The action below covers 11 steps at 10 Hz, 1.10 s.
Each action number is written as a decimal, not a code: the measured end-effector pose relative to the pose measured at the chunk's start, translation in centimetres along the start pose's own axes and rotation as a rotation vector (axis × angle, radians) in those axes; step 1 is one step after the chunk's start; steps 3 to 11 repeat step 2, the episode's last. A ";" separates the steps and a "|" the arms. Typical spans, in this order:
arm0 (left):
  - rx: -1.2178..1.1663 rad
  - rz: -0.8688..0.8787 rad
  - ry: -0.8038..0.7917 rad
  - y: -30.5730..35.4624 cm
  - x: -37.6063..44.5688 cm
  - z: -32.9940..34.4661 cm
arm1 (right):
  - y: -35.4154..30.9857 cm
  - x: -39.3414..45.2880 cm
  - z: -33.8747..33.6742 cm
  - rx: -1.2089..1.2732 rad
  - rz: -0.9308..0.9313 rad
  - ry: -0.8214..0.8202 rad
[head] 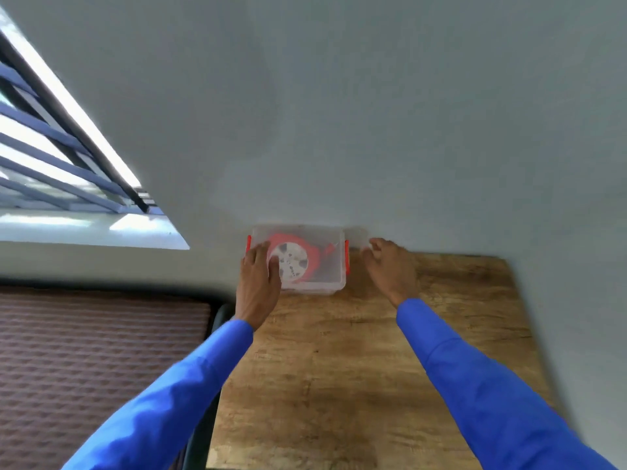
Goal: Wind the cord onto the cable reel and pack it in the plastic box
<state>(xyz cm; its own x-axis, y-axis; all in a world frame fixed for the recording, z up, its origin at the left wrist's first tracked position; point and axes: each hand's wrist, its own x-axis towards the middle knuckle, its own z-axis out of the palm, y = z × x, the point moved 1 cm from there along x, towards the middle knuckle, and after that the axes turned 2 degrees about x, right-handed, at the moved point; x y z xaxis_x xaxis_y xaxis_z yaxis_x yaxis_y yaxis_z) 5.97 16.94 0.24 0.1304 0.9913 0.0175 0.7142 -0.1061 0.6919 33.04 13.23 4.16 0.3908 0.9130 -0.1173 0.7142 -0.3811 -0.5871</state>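
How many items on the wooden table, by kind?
Clear plastic box with red latches: 1
Red cable reel with white hub, inside the box: 1
Clear object by the right hand, possibly the lid: 1
Total: 3

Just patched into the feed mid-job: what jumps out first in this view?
The clear box with red latches, at the table's far edge against the wall, holds the red reel. The left hand rests flat on the box's left side; the right hand sits open just right of it. Blue sleeves fill the foreground.
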 end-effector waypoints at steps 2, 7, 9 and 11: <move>0.036 0.169 0.203 9.2 -1.2 -0.9 | 1.6 -0.6 -8.3 -0.073 -0.164 0.237; 0.036 0.169 0.203 9.2 -1.2 -0.9 | 1.6 -0.6 -8.3 -0.073 -0.164 0.237; 0.036 0.169 0.203 9.2 -1.2 -0.9 | 1.6 -0.6 -8.3 -0.073 -0.164 0.237; 0.036 0.169 0.203 9.2 -1.2 -0.9 | 1.6 -0.6 -8.3 -0.073 -0.164 0.237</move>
